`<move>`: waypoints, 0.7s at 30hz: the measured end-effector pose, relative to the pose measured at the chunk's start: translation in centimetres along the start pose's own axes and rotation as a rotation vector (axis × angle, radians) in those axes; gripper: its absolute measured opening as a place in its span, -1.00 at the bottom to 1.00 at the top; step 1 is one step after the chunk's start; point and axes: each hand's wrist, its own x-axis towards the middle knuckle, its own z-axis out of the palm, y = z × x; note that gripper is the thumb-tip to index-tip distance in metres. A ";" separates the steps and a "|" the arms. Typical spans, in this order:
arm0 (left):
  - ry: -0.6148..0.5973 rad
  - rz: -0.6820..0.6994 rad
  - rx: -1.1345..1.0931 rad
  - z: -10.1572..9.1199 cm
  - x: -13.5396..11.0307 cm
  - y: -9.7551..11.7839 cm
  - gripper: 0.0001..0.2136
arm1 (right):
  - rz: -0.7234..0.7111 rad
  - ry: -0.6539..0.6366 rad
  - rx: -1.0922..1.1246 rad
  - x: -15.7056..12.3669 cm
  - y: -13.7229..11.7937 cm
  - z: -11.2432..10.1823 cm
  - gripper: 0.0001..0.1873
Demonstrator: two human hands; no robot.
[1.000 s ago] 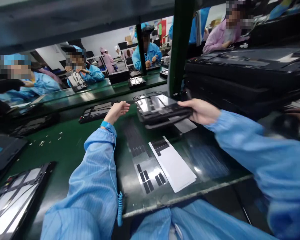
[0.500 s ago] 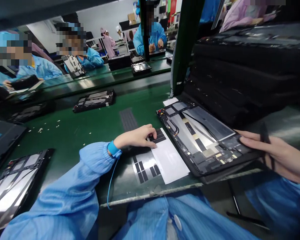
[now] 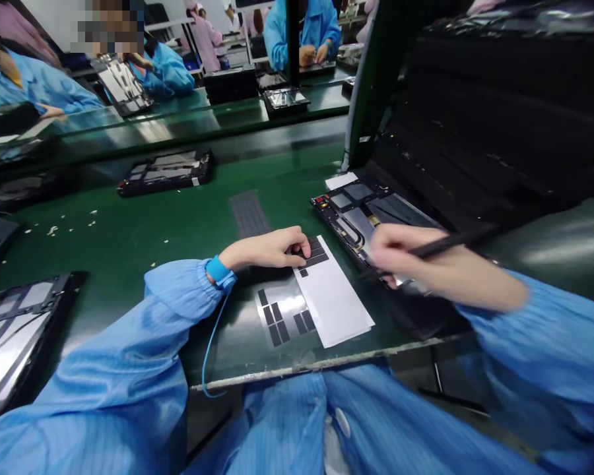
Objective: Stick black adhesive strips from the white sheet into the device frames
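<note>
My left hand (image 3: 264, 249) rests on the belt with its fingertips on the black pads at the top of a white backing sheet (image 3: 334, 300). Whether those fingers pinch a pad is hidden. My right hand (image 3: 430, 267), slightly blurred, grips a slim black tool (image 3: 455, 240) above an opened tablet (image 3: 346, 211). The tablet lies face down with its internal cables and metal plates showing. My right hand covers its lower part.
A green conveyor belt (image 3: 129, 244) carries other opened tablets (image 3: 165, 173) and a strip of black pads (image 3: 250, 214). A silvery sheet of pads (image 3: 280, 316) lies beside the white sheet. Black stacked frames (image 3: 475, 112) rise at right. Co-workers sit beyond.
The tablet went from my right hand in the air to lying on the belt. My left hand moved onto the white sheet, and my right hand now holds the black tool over the tablet.
</note>
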 end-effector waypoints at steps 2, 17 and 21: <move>0.004 -0.001 0.005 -0.1 0.0 0.0 -0.78 | -0.060 -0.153 0.022 3.0 -0.8 1.8 -0.67; -0.018 0.075 -0.028 0.3 0.6 -0.2 -0.89 | -0.286 -0.448 0.064 7.6 0.5 2.5 -0.77; 0.003 0.059 0.025 0.2 0.5 -0.3 -0.85 | -0.245 -0.436 0.207 7.3 0.6 2.8 -0.74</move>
